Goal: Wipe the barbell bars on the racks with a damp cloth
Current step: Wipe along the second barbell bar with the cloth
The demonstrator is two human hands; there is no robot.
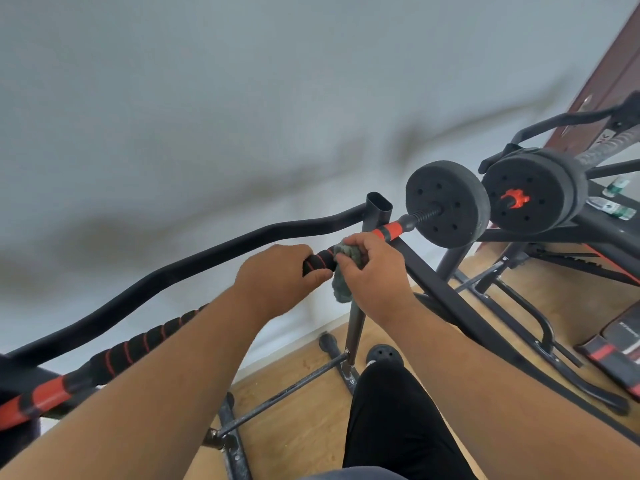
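Against grey wall, right hand presses cloth on bar.

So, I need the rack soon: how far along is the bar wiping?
Nothing visibly shows which stretches are already clean. In hand: the left hand grips the barbell bar on its black foam grip, while the right hand presses a grey-green cloth around it near the rack upright. Possibly left: the orange section towards the weight plates, and the far-left foam grip.

Both forearms reach forward, left hand curled closed, right hand pinching, hands nearly touching.
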